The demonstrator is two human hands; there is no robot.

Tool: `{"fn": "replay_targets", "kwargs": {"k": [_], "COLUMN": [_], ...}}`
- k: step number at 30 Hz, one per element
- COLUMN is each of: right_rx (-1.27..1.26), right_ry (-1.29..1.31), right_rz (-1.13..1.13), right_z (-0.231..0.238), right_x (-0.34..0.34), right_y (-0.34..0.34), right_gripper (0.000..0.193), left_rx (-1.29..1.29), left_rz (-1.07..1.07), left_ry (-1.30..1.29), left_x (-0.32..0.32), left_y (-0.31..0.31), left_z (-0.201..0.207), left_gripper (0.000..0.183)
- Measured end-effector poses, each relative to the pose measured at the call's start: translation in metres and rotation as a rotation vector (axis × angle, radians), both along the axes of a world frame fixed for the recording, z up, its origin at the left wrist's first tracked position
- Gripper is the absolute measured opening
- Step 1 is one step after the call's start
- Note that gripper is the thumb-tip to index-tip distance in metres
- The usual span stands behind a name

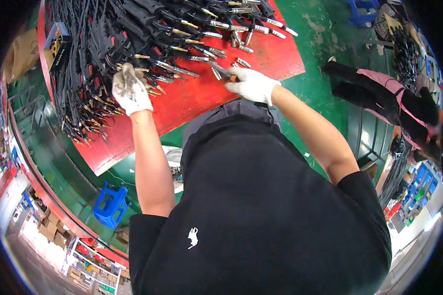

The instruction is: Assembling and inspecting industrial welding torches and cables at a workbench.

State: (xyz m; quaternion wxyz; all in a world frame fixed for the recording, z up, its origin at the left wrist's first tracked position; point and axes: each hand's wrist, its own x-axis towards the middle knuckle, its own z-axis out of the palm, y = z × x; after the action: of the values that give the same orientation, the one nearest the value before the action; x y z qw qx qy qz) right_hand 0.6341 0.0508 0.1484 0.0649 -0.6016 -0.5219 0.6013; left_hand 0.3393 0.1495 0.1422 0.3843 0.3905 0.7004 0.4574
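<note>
My left hand (131, 90), in a white glove smudged dark over the fingers, is closed around the brass-tipped end of a black welding torch (126, 67). Most of that torch is hidden among its neighbours. On the right, my other white-gloved hand (252, 84) grips a hand tool with a grey metal head (218, 69) and some orange on its handle. The tool's exact kind is blurred. A large pile of black welding torches (98, 44) with red triggers covers the table beyond both hands. Several silver nozzles (243, 63) lie loose near the tool or sit on torch ends.
The red table (182, 105) has its near edge against my body. A small blue box (56, 39) stands at the left of the pile. Blue plastic stools (110, 205) are on the green floor. Another person (394, 96) is at the right, near more black cables.
</note>
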Motion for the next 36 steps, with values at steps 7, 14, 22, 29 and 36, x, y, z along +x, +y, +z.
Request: {"fn": "replay_targets", "kwargs": {"k": [7,14,22,29,36], "right_rx": [-0.183,-0.193,-0.079,-0.052,-0.205], "right_ry": [0.23,0.17,0.044,0.07,0.258], "right_rz": [-0.028,0.05,0.146,0.102,-0.03], "right_z": [-0.015,-0.016,-0.011,-0.023,-0.02], "right_x": [-0.062,-0.072,-0.073,-0.077,-0.083], "right_y": [0.034,0.047,0.052,0.052,0.057], "right_gripper": [0.038,0.042,0.045,0.037,0.034], "left_rx": [-0.009,-0.036,-0.034,-0.008,-0.032], "left_rz": [-0.006,-0.004,0.003,-0.009,-0.053], "left_ry": [-0.096,-0.108,-0.105,-0.118,-0.118], "left_x": [0.003,-0.003,0.001,0.003,0.014], "left_y": [-0.019,-0.018,-0.012,-0.009,-0.018], "left_z": [0.002,0.0,0.009,0.01,0.01], "left_gripper": [0.024,0.026,0.025,0.024,0.02]}}
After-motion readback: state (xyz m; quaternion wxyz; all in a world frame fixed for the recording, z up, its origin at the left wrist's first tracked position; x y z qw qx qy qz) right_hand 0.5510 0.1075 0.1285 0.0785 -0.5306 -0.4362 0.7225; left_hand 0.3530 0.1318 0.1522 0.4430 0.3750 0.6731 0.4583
